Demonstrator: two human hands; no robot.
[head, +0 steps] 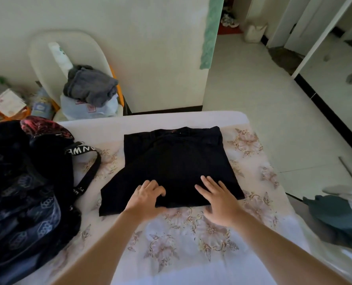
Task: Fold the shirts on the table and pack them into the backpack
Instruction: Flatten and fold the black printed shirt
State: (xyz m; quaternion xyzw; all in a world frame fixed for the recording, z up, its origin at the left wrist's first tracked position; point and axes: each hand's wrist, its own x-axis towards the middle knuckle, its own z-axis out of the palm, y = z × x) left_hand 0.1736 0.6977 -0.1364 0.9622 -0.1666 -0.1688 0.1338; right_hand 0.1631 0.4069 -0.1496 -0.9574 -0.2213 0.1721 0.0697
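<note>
Head view: black shirt (177, 165) lengthwise away, collar far, both hands on hem

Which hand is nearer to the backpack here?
Left. The left hand rests on the black shirt's near edge, on the side toward the backpack. The right hand lies flat farther from it, on the shirt's other side.
</note>
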